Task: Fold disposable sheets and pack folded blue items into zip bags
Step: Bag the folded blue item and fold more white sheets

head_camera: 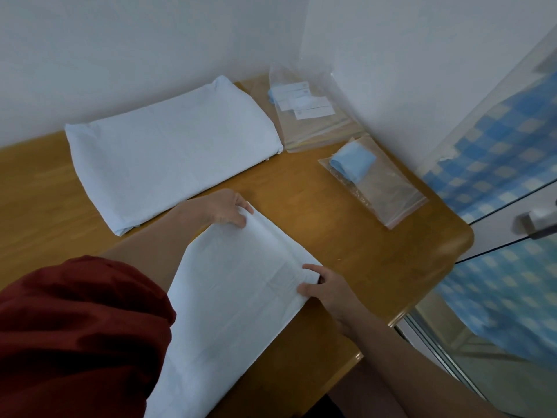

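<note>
Our red sleeve (75, 333) overlaps the pale sheet (241, 285), a long folded strip on the counter (376, 260); fingers of our left hand (221, 211) grip its far corner, those of our right hand (330, 289) pinch its edge.

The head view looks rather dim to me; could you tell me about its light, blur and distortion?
Head view: dim, even light, only faint shadows on the table; the checked blue fabric and handle at right are smeared; the wide lens tilts the wall corner; the red sleeve is dark; the held sheet is sharp.
</note>
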